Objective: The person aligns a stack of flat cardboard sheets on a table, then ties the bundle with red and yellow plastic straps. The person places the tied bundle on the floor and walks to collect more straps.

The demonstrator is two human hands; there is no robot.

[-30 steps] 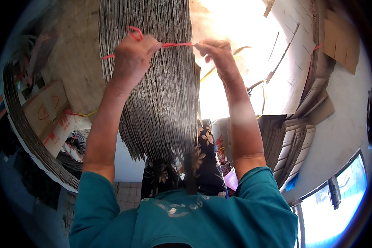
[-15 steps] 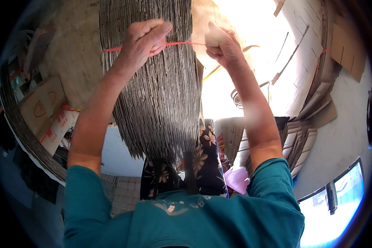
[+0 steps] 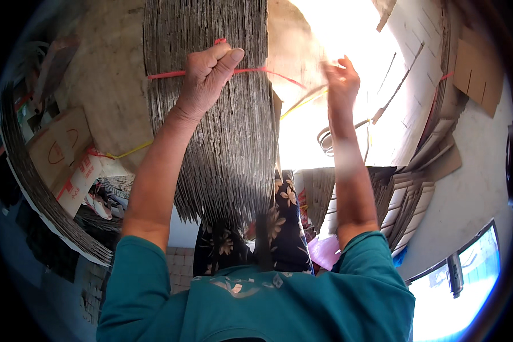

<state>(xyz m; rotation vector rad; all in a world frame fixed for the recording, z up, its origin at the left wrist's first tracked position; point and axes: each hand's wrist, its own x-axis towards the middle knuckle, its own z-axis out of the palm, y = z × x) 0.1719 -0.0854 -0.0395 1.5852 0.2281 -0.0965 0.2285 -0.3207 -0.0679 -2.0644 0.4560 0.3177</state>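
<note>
A long stack of grey-brown corrugated cardboard sheets [image 3: 228,131], standing on edge, runs from the far side towards my lap. Across it lies a red plastic strap [image 3: 168,74]. My left hand [image 3: 208,77] is closed on the strap over the stack's top, with a short red end poking up behind the fist. To the right of the stack the strap's other end lies loose, apart from my right hand. My right hand [image 3: 342,82] hangs over the bright board, blurred by motion, its fingers loosely apart and nothing visible in them.
Below my right hand lie a yellow strap [image 3: 305,104] and dark looped handles [image 3: 326,141], perhaps scissors. More cardboard bundles [image 3: 407,199] stand at the right. A cardboard box [image 3: 60,145] sits at the left beside a curved row of sheets [image 3: 51,211].
My right hand has let go of the red strap and moved right and nearer. The left fist, still on the strap, has shifted slightly nearer. The strap's right end has gone slack.
</note>
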